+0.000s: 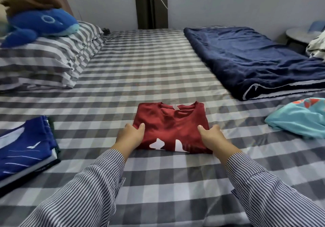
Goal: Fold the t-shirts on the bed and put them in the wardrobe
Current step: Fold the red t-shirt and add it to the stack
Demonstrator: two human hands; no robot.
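**Red t-shirt folded, held at both side edges, square to the person**

Head view: The red t-shirt (171, 130) lies folded into a compact rectangle on the checked bed (158, 65), close to the near edge and roughly midway along it, straight ahead of the person. Its collar points toward the far edge and its white print sits at the near end, so its slightly longer axis runs away from the person, in line with the forearms. The left hand (131, 136) grips the left edge, thumb on top of the fabric and fingers curled at the side; whether they reach under the fold cannot be seen. The right hand (212, 135) holds the right edge in the same way. Both hands are level with each other, about halfway along the shirt, so neither is nearer, and the load looks balanced between them.

Beside the near-left part of the bed sits a stack of folded blue clothes (26, 149), well apart from the red shirt. A crumpled turquoise garment (297, 119) lies near the right edge, seemingly not yet folded. A navy blanket (249, 59) covers the far-right part, and a blue plush whale (40, 24) rests on striped pillows (47, 61) at the far-left corner. The wardrobe is not in view.

The folding of this shirt looks done; a lift, or a slide left toward the stack, seems the likely next step.
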